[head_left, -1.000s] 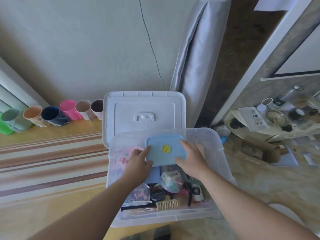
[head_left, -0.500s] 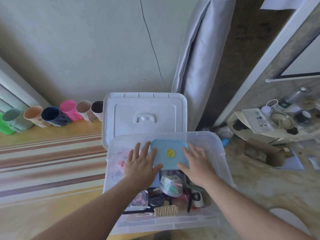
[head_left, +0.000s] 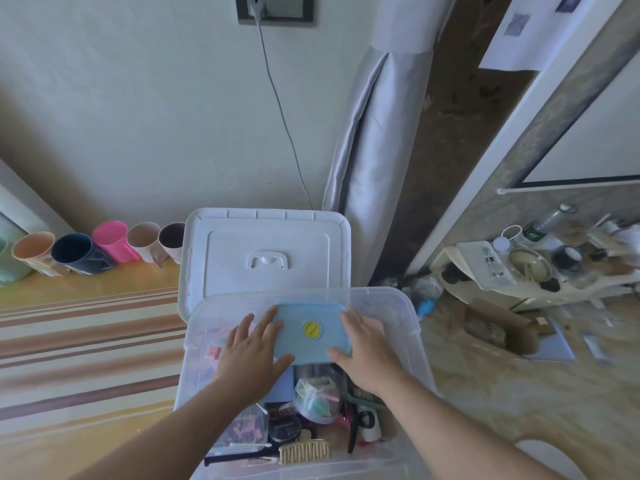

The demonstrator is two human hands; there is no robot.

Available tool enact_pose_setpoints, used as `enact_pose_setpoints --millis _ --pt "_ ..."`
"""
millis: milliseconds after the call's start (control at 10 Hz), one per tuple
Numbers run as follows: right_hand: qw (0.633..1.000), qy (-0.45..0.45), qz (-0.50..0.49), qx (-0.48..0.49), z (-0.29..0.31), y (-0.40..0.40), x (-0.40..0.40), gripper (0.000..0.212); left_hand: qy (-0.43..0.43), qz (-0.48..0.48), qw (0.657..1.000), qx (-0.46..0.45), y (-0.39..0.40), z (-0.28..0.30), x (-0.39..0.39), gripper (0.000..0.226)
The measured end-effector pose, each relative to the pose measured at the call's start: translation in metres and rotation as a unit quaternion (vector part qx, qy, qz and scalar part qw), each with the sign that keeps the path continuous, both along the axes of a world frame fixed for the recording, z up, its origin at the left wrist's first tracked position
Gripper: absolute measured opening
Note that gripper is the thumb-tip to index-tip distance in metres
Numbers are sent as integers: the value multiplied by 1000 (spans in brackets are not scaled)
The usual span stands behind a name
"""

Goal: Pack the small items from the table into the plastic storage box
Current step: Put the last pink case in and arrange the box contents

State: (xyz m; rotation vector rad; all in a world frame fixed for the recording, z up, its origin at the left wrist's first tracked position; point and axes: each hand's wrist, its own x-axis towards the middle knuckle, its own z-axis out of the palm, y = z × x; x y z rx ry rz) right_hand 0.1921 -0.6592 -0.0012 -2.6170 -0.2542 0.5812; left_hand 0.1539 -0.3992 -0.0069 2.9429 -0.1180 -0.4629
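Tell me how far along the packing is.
Mostly done: the clear storage box already holds a comb and other small items. Both hands, left hand and right hand, press the blue container into it. Left: fitting the white lid.

This was a lived-in home room. A grey curtain (head_left: pixel 372 140) hung beside a plastered wall with a socket (head_left: pixel 275 8) and cable, plastic mugs (head_left: pixel 112 241) lined the table's (head_left: pixel 86 341) far edge, and a low shelf (head_left: pixel 540 271) of household clutter stood on the floor.
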Motion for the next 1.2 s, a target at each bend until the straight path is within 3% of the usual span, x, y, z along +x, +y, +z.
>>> enact_pose_setpoints --millis 600,900,1000,1100,1200 --pt "1000 17 -14 5 9 14 -19 84 26 -11 999 -30 25 23 -59 73" --pt "998 15 -11 -56 24 53 -69 68 -10 -123 992 6 80 50 -104 60" --pt "999 22 -19 -26 34 65 -84 68 -62 -153 986 12 101 51 -126 59" --pt "999 9 -35 -1 57 76 -83 73 -39 -126 989 -63 127 57 -131 58" --pt "996 -64 -50 43 120 91 -67 72 -59 -77 986 -135 148 81 -125 57"
